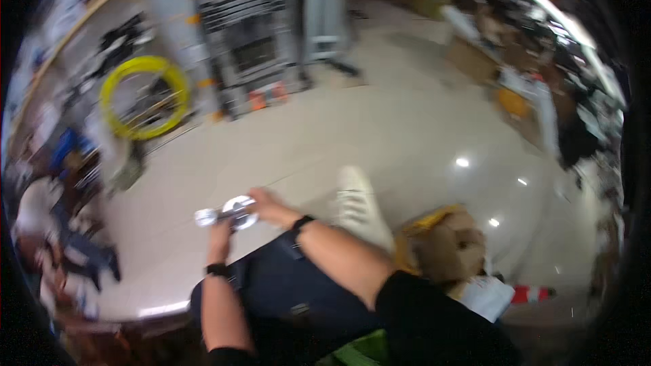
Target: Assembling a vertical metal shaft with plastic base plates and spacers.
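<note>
Shiny metal piece (237,211) in the pinching fingers of left hand (220,233) and right hand (271,209), over pale floor (156,244).

A metallic shine is seen on the hardware (234,213), smooth gloss on the floor (305,135), matt cloth on the trousers (268,288).

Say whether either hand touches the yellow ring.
No, left hand and right hand are at a shiny metal piece, away from the ring.
</note>
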